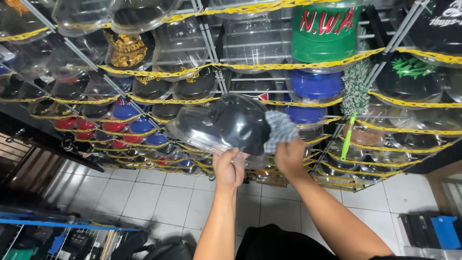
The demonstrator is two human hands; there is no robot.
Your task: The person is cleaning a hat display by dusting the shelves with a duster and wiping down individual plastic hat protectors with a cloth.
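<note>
The left hand (228, 169) grips the lower edge of a clear plastic dome-shaped case (211, 126) with a black cap (239, 121) inside; its fingers are curled tight on the plastic rim, holding the case up in front of the rack. The right hand (289, 156) is closed on a blue-and-white checked cloth (281, 130), fingers bunched round the fabric, and the cloth lies against the right side of the case, touching it.

The case sits at the centre of the view, just in front of a metal wire rack (211, 45) that fills the far wall. The rack carries many more clear cases, some with black caps, some with red ones and blue ones at the left, and a green cap (326, 36) with red lettering high on the right. Yellow plastic chain (159, 73) runs along each row. To the right of the cloth a fluffy green-and-white duster with a green handle (353, 96) hangs from the rack. Below, the floor is white tiles (159, 202), and a blue rail (67, 224) crosses the near left corner.
</note>
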